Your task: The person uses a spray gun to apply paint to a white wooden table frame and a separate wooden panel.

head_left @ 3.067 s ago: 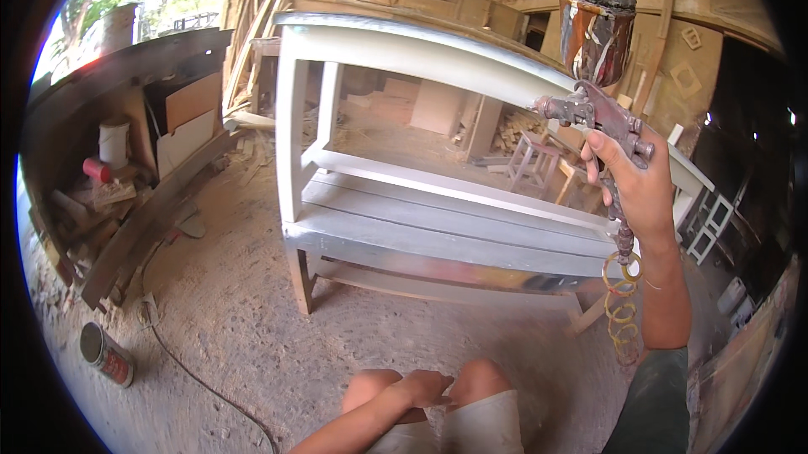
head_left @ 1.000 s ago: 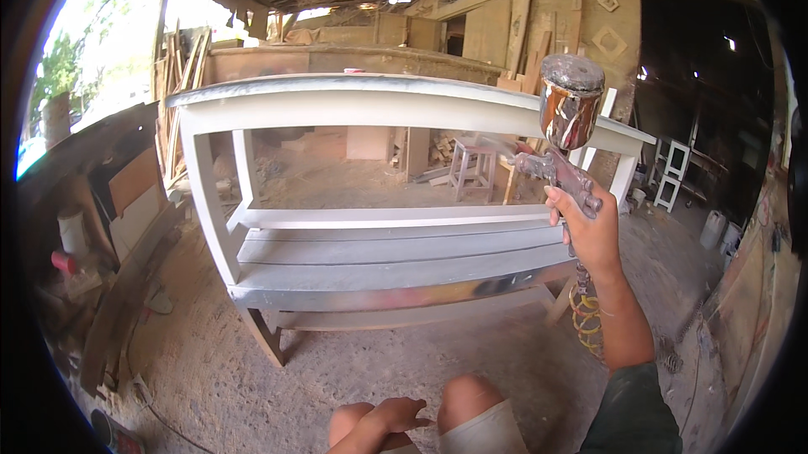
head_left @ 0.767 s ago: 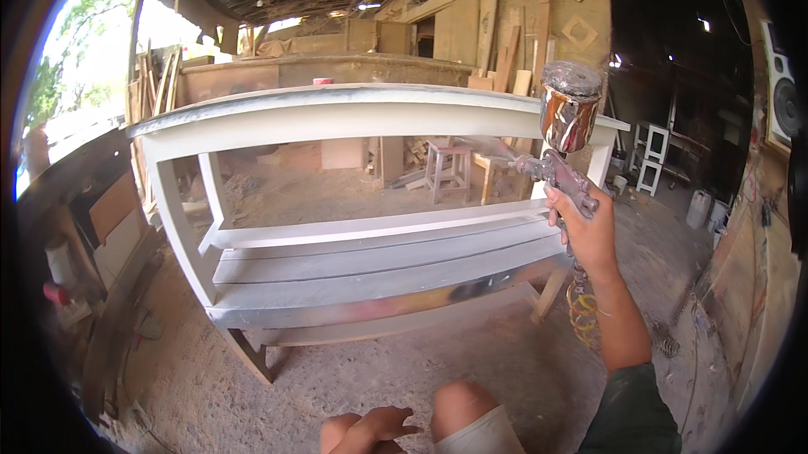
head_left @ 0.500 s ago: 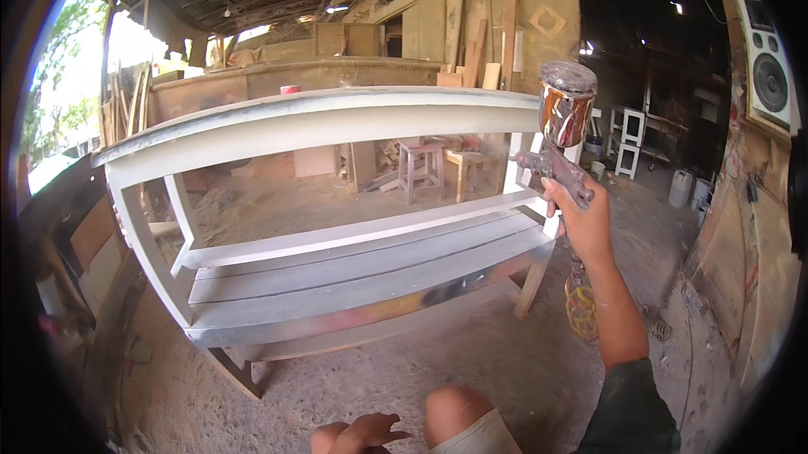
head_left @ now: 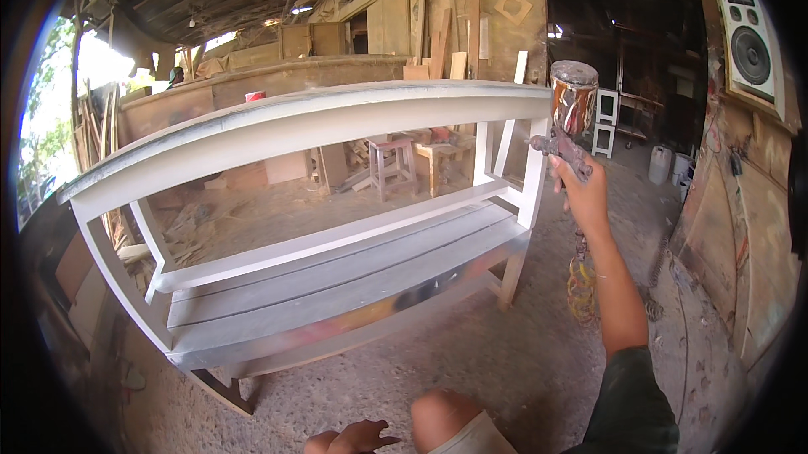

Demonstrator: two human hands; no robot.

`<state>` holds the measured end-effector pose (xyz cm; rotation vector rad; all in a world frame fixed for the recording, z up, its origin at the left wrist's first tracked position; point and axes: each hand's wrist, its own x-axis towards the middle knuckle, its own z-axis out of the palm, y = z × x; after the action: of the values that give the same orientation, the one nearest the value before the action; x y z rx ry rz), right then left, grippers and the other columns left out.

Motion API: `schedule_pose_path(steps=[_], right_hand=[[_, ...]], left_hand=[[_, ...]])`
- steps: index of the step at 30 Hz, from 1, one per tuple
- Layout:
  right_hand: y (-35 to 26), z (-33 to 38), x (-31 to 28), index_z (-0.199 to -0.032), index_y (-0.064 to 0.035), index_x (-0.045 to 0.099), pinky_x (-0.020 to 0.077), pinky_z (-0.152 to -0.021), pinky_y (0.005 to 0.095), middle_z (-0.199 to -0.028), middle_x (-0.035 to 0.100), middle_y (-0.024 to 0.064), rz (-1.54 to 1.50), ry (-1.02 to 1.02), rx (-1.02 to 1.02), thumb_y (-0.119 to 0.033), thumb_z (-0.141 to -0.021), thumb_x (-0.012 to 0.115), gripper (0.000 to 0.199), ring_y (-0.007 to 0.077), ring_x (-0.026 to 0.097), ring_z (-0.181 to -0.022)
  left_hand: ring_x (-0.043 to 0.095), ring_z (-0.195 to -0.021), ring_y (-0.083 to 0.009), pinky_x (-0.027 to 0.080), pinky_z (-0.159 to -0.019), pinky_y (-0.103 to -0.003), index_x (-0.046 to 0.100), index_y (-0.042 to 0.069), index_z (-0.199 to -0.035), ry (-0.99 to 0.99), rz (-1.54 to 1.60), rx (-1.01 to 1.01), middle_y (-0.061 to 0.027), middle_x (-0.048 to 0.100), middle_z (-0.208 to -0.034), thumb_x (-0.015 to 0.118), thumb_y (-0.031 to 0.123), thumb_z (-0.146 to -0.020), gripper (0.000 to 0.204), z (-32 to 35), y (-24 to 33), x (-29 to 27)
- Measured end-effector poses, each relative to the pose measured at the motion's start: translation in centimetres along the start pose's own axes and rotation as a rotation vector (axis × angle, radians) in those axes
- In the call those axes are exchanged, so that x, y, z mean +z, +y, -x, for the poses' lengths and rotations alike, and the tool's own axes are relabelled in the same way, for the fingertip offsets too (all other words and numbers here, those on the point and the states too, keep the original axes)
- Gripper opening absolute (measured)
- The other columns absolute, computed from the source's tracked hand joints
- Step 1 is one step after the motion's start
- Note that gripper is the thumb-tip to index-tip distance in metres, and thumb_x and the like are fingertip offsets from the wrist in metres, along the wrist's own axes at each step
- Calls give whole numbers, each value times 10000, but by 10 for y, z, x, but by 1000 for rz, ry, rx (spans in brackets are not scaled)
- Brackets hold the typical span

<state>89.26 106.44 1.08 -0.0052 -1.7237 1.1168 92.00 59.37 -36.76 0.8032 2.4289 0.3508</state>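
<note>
My right hand (head_left: 587, 191) is wrapped round the grip of a paint-spattered spray gun (head_left: 562, 153). A stained paint cup (head_left: 574, 100) stands upright on top of the gun. Its nozzle points left, close to the right front leg (head_left: 534, 172) of a white-painted table (head_left: 337, 127). That table rests on a low grey slatted bench (head_left: 353, 277) with colored paint smears along its front edge. My left hand (head_left: 362, 437) is low by my knees, partly cut off by the lower edge. Its visible fingers are extended, with nothing seen in them.
A yellow coiled hose (head_left: 582, 286) hangs below the gun. Behind the table stand a wooden stool (head_left: 392, 164) and leaning boards (head_left: 441, 46). At right are a white jug (head_left: 660, 165) and a wall-mounted speaker (head_left: 751, 50); a thin cable (head_left: 683, 345) crosses the floor.
The view has turned slightly right, so the table sits further left in the picture. The spray gun has shifted rightward along the table to its right front leg. My left hand stays low.
</note>
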Motion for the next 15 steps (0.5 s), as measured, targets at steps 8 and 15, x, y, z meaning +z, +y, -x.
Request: schedule_pose_path(steps=[8,15], right_hand=[[32,-29,-30,-956,-37,690,381,-383,241,-787,659,8,83,102,15,-251,-964,738,219,66,579,-582],[56,-54,-48,-967,-38,694,371,-375,256,-775,647,2,118,157,2,-273,-959,739,240,73,568,-558]], left_hand=[[657,-1175,-433,532,-1000,-521,601,83,-1407,0,-13,5,-254,708,-1217,697,634,-874,773,-11,-6,7],[655,-1177,-435,533,-1004,-513,604,83,-1406,-28,-25,-5,-247,704,-1238,686,636,-888,762,-14,-3,4]])
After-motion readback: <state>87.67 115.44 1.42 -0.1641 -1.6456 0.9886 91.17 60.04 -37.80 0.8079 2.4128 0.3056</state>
